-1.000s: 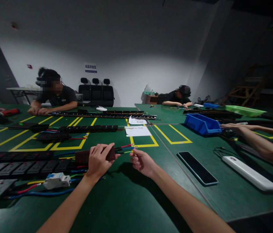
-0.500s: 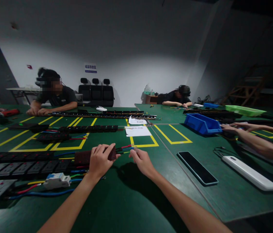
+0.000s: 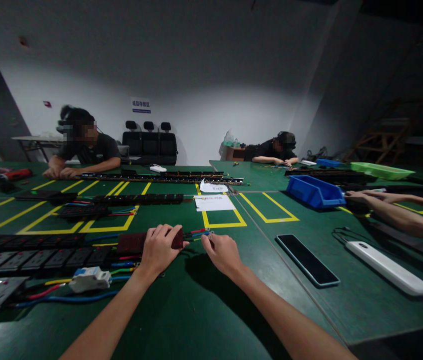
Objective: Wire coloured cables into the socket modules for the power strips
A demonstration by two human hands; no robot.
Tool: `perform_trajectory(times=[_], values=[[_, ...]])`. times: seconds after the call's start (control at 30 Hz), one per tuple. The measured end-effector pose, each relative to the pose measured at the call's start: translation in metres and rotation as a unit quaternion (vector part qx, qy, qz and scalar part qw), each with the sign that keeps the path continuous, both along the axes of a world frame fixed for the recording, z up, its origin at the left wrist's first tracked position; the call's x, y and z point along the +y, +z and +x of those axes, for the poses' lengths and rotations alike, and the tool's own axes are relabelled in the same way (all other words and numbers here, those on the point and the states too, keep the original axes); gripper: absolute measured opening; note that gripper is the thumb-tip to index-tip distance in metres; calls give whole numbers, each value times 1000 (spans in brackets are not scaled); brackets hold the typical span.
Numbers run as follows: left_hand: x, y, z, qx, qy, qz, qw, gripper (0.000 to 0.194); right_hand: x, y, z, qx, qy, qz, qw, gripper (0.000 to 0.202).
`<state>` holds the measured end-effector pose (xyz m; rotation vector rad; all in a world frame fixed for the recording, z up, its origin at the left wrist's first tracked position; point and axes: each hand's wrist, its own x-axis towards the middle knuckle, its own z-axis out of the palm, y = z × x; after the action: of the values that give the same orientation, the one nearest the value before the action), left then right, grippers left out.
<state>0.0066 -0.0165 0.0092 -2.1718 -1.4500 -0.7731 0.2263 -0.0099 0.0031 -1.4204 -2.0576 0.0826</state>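
My left hand (image 3: 161,248) is wrapped over a dark reddish-brown block (image 3: 131,244) with its fingers closed. Out of the block's right end come red, blue and green wires (image 3: 198,232) tipped with ring terminals. At those tips my right hand (image 3: 225,254) has thumb and forefinger pinched on a wire end; most of the pinched part is hidden. Left of the block lie black socket strips (image 3: 34,261). A white circuit breaker (image 3: 89,280) with coloured wires rests below my left hand's block.
A phone (image 3: 307,260) and a white power bank (image 3: 389,267) lie to the right. Beyond them stand a blue bin (image 3: 314,192) and another person's hands (image 3: 365,196). White paper sheets (image 3: 215,202) lie ahead. Two people lean on the far table side.
Both hands have hardly moved; the left hand and block have shifted slightly right. My right fingers still pinch near the wire tips. The neighbour's hands on the right moved a little.
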Motion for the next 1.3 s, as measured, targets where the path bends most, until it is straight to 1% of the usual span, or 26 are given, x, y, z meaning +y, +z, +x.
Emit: perform_trajectory(times=[0.1, 0.2, 0.27, 0.33, 0.43, 0.53, 0.7, 0.77, 0.8, 0.83, 0.9, 1.0, 1.07, 1.2, 1.3], values=[[0, 0, 0, -16, 11, 11, 1000, 44, 1, 2, 4, 79, 52, -11, 995, 45], [-1, 1, 0, -26, 17, 25, 999, 43, 1, 2, 4, 181, 111, -54, 976, 43], [-1, 1, 0, -33, 18, 35, 999, 44, 2, 0, 1, 258, 139, -114, 949, 43], [-2, 1, -1, -42, 19, 47, 998, 45, 3, -1, -1, 330, 152, -177, 915, 43], [-2, 0, -2, -56, 21, 71, 996, 45, 4, -1, -4, 405, 168, -245, 865, 46], [-2, 0, -4, -68, 16, 94, 993, 46, 4, 1, -5, 460, 183, -286, 820, 47], [-4, 2, -6, -74, 3, 106, 992, 48, 4, 6, -4, 538, 174, -348, 748, 42], [-5, 4, -5, -74, -2, 97, 993, 48, 5, 7, -3, 550, 170, -376, 726, 40], [-6, 4, -5, -73, -4, 90, 993, 48, 6, 7, -3, 548, 167, -389, 721, 40], [-6, 5, -4, -72, -4, 83, 994, 48, 7, 7, -2, 542, 162, -400, 721, 39], [-7, 5, -3, -71, -2, 72, 995, 48, 9, 6, -1, 526, 153, -404, 733, 40], [-7, 5, -1, -70, 2, 62, 996, 49, 10, 4, 1, 512, 146, -380, 756, 43], [-7, 5, -1, -71, 5, 55, 996, 49, 9, 4, 2, 501, 159, -361, 770, 45], [-7, 4, -1, -72, 7, 42, 996, 47, 5, 5, 1, 459, 192, -320, 806, 45], [-8, 4, 0, -66, 7, 27, 997, 46, 5, 1, -1, 424, 177, -279, 843, 42]])
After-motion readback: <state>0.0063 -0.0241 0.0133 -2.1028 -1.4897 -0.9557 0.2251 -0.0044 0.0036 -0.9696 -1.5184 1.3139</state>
